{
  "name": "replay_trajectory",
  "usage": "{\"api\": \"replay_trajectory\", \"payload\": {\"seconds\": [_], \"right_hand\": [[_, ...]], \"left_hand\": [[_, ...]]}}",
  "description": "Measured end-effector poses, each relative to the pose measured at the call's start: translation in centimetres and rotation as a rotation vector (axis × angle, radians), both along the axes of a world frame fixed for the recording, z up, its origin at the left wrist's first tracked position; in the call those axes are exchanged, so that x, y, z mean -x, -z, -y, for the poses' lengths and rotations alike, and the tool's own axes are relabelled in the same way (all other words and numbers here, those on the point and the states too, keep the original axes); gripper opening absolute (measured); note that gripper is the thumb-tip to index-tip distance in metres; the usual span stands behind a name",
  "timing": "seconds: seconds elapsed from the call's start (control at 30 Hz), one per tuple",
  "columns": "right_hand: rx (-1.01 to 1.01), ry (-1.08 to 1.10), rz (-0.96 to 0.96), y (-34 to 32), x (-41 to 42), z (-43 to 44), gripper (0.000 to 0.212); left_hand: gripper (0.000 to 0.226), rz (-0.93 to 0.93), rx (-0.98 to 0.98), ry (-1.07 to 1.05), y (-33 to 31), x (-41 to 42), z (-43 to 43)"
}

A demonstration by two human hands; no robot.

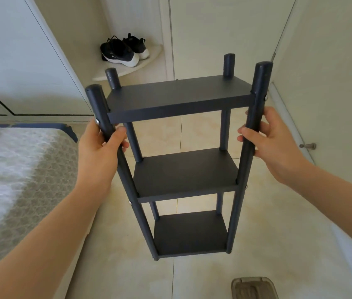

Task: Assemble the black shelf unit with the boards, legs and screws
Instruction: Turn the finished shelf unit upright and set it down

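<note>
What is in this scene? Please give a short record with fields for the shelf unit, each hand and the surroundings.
shelf unit: black shelf unit of three flat boards and four round legs, upright, all boards mounted
screws: silver screw heads on the front legs
left hand: left hand grips the front left leg
right hand: right hand grips the front right leg
surroundings: beige tiled floor, grey patterned mattress at left, black-and-white sneakers behind
</note>
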State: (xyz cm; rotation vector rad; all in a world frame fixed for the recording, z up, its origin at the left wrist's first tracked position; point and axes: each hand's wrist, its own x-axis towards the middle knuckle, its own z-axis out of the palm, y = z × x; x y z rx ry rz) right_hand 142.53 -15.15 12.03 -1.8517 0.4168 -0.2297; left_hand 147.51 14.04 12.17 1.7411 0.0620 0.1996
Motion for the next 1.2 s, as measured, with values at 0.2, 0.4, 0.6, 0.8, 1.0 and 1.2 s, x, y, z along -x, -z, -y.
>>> {"api": "replay_trajectory", "payload": {"seconds": [0.2,0.4,0.6,0.8,1.0,1.2], "right_hand": [[-0.039,0.009,-0.074,-11.0,0.2,-0.3,0.027],[-0.047,0.056,-0.141,-21.3,1.8,-1.2,0.029],[-0.037,0.123,-0.167,-28.0,4.0,-2.1,0.025],[-0.05,0.21,-0.162,-30.2,5.5,-2.2,0.026],[-0.077,0.279,-0.171,-31.7,5.3,0.4,0.03],[-0.087,0.3,-0.187,-33.1,4.2,4.1,0.027]], "left_hand": [[0.016,-0.112,0.015,0.001,-10.8,0.3,-0.3],[0.016,-0.197,-0.069,0.065,-21.6,0.6,-1.2],[0.014,-0.248,-0.133,0.112,-28.4,0.7,-1.5],[0.011,-0.254,-0.185,0.185,-30.8,-0.1,-0.5],[0.019,-0.275,-0.183,0.233,-32.3,-1.9,2.3],[0.013,-0.292,-0.196,0.262,-33.9,-3.9,6.1]]}}
